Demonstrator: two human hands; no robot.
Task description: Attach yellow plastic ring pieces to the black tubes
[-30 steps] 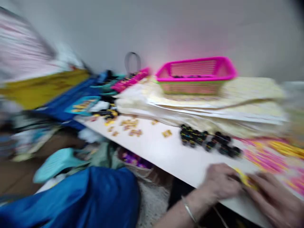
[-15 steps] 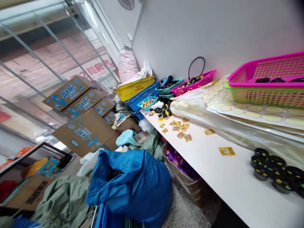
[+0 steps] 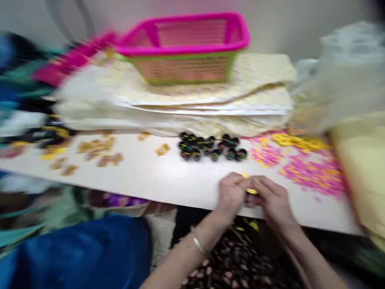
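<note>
My left hand (image 3: pixel 231 193), with a pale bangle (image 3: pixel 197 241) at its wrist, meets my right hand (image 3: pixel 273 198) over the table's front edge. Between their closed fingers sits a small yellow-and-black piece (image 3: pixel 252 191), blurred and partly covered by the fingertips. Both hands appear to grip it. Just beyond them stands a group of small round black cups (image 3: pixel 210 147) with coloured bits inside. To the right lie a heap of tiny pink and yellow pieces (image 3: pixel 314 174) and a row of yellow rings (image 3: pixel 300 141).
A pink and green basket (image 3: pixel 183 50) rests on stacked sheets (image 3: pixel 264 100) along the wall. Small yellow packets (image 3: pixel 96 146) lie on the left of the white table (image 3: pixel 156 180). A pale bag (image 3: pixel 361 168) borders the right; a blue sack (image 3: pixel 90 253) stands below left.
The view has swung right, from the boxes and window to the table in front of me. Both hands have come into view, together on the small piece.
</note>
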